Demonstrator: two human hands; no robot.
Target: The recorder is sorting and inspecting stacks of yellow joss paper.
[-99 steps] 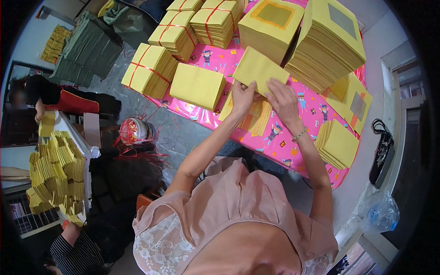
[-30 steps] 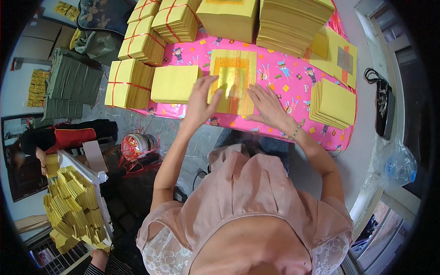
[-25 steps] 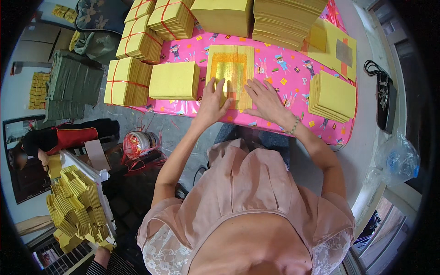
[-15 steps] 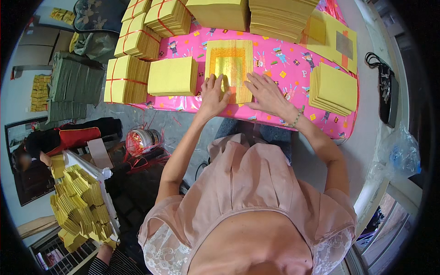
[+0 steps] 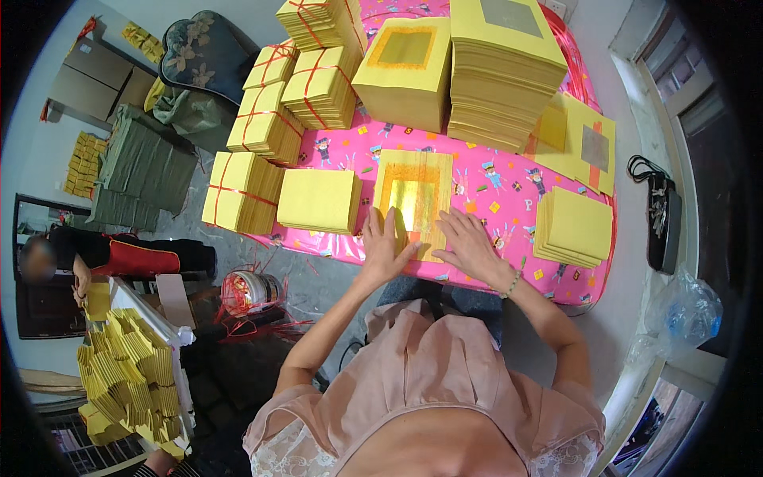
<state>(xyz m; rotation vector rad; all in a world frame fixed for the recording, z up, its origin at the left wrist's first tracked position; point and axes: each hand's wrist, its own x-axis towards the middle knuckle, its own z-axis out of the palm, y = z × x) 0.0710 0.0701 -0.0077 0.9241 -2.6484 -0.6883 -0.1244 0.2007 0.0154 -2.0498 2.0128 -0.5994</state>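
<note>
A yellow paper sheet [image 5: 413, 171] with an orange-edged, shiny gold square lies flat on the pink patterned tablecloth [image 5: 477, 211] in front of me. My left hand [image 5: 388, 250] rests on its near left part, thumb and fingers apart. Along the near right edge lies my right hand [image 5: 474, 250], fingers spread, a beaded bracelet at the wrist. Neither hand grips anything. Left of the sheet is a low stack of folded yellow paper [image 5: 318, 200]; a smaller folded pile [image 5: 574, 226] sits to the right.
Bundles tied with red string [image 5: 242, 191] stand at the table's left. Two tall paper stacks [image 5: 404, 83] rise behind the sheet, with loose sheets [image 5: 592, 151] beside them. Lower left, a person in black and red [image 5: 143, 254] reaches to a table heaped with folded yellow paper [image 5: 131, 366].
The view has shifted, so the table sits lower in the picture and more of the rear stacks shows. Both hands stay at the sheet; my left thumb points further out to the right.
</note>
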